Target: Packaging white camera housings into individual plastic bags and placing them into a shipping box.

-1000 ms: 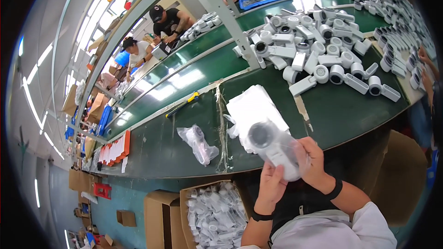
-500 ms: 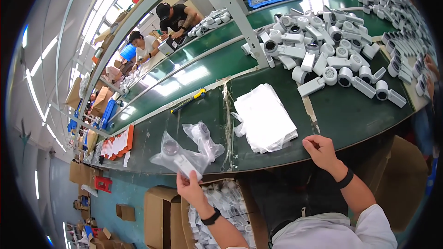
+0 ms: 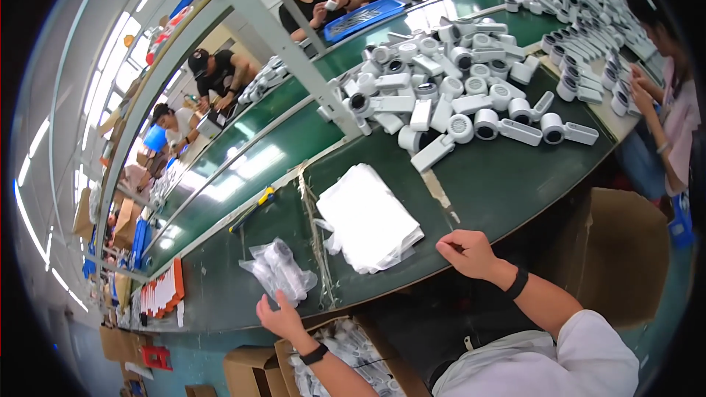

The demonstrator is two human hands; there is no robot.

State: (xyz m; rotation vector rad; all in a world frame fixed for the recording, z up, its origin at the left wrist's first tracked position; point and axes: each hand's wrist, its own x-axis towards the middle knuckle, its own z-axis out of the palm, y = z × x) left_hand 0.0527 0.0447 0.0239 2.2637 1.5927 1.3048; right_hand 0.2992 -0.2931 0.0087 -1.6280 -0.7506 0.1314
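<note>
The left hand (image 3: 279, 317) hovers at the near edge of the green table (image 3: 515, 176), fingers spread wide and holding nothing. The bagged white device (image 3: 279, 270), one item wrapped in clear plastic, lies on the table just beyond those fingers, apart from them or at most barely brushing the fingertips. Its long axis runs obliquely, from far-left to near-right as the person sees it. This hand is clearly the nearer of the two to the bag.

The right hand (image 3: 468, 251) rests on the table edge to the right of the bagged device, fingers loosely curled and empty; whether they press the surface I cannot tell. Between the two hands, right of the bagged device, lies one stack of flat clear bags (image 3: 370, 218), nearer to the right hand than to the left.

Farther right and beyond the bagged device sits a heap of unwrapped white devices (image 3: 456, 103), too many and too overlapped to count. Below the bagged device, under the table edge, an open cardboard carton (image 3: 294, 349) holds more bagged pieces.
</note>
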